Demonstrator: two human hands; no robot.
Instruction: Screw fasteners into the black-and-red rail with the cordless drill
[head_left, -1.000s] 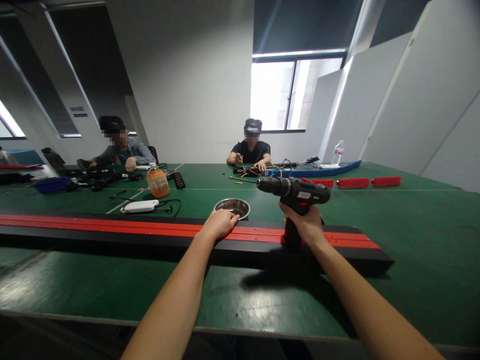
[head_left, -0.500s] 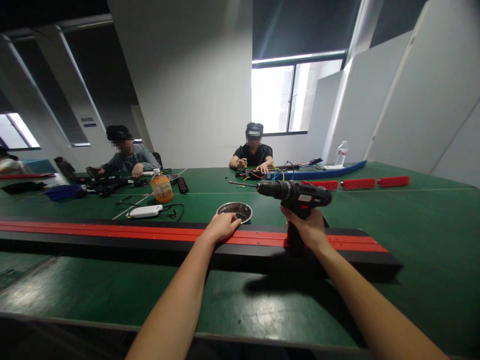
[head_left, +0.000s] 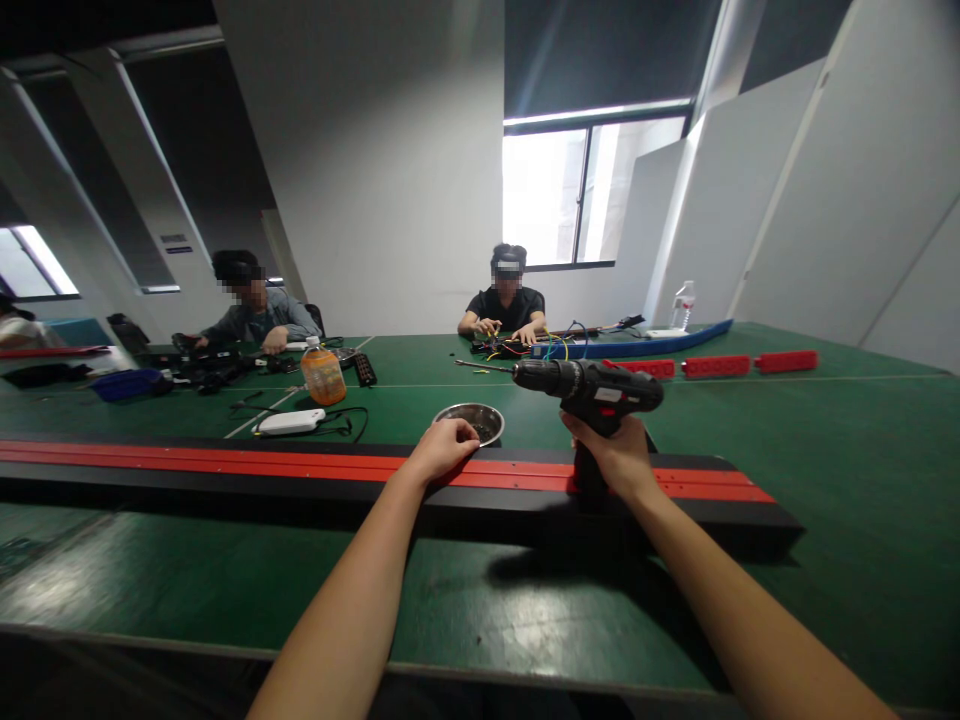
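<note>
My right hand (head_left: 619,455) is wrapped round the grip of a black cordless drill (head_left: 592,385), whose long bit points left. My left hand (head_left: 448,447) is at the near rim of a shiny metal bowl (head_left: 491,420), fingertips pinched together; whatever they hold is too small to make out. Small dark pieces lie in the bowl, too tiny to name. Beneath both hands runs a long black beam with a red strip (head_left: 300,465), lying across the green table (head_left: 465,610). The drill's lower end stands over the beam.
An orange-filled bottle (head_left: 324,375) and a white power bank-like box with a cable (head_left: 291,422) stand left of the bowl. Red blocks (head_left: 716,367) and a blue curved bar (head_left: 637,348) lie beyond the drill. Two people (head_left: 506,300) work across the table.
My left hand's fingers have lifted slightly out of the bowl and drawn together at its rim. My right hand and the drill have barely moved.
</note>
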